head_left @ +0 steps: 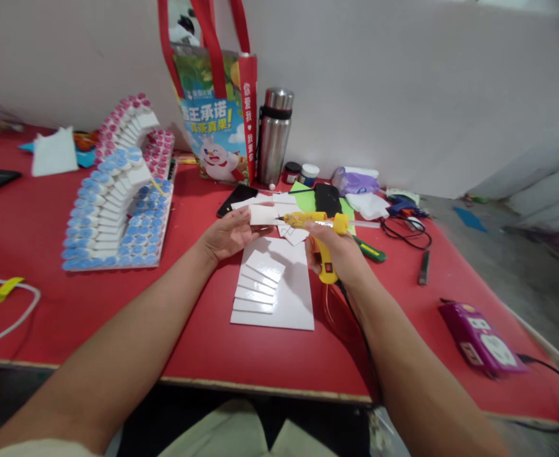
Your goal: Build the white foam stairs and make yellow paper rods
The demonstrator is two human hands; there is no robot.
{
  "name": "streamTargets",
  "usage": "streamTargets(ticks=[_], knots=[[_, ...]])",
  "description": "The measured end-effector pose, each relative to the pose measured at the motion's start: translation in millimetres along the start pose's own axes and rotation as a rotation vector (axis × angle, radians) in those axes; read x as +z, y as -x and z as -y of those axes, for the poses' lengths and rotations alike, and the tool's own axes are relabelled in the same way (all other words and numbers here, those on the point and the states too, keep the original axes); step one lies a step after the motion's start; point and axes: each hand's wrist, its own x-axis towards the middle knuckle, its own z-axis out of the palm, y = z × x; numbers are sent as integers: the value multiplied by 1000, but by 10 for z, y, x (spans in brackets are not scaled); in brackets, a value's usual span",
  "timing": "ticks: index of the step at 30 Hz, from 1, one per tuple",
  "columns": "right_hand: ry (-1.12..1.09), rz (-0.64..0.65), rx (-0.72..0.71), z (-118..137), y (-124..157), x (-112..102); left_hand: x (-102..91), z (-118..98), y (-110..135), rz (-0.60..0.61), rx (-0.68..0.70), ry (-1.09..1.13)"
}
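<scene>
White board (296, 308): lies flat on the red table (203, 346), between the 2 forearms.
Stepped pieces (259, 285): about 5, white, laid on the left part of the board, overlapping in a small fan.
Left hand (232, 231): its fingers hold 1 white card (263, 216) near the board's far edge.
Right hand (339, 251): its fingers are wrapped around the handle of a yellow glue gun (328, 270). The nozzle points at the card's right end; whether it touches, I cannot tell.
Done on board: the short row of steps; I judge the work is at an early stage.
Bare on board: the right part, and the held card is not yet placed.
Models at left: 1 blue model (117, 219) and 1 pink model (160, 146), both much fuller than this board.
</scene>
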Motion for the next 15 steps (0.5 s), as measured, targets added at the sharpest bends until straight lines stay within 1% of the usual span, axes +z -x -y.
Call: streamTargets(ticks=[8,15], knots=[[27,20,-25,-5,-8,-19,-12,3,1,-24,-3,-10],[55,7,22,20,0,-22,48,-25,11,-77,36,6]])
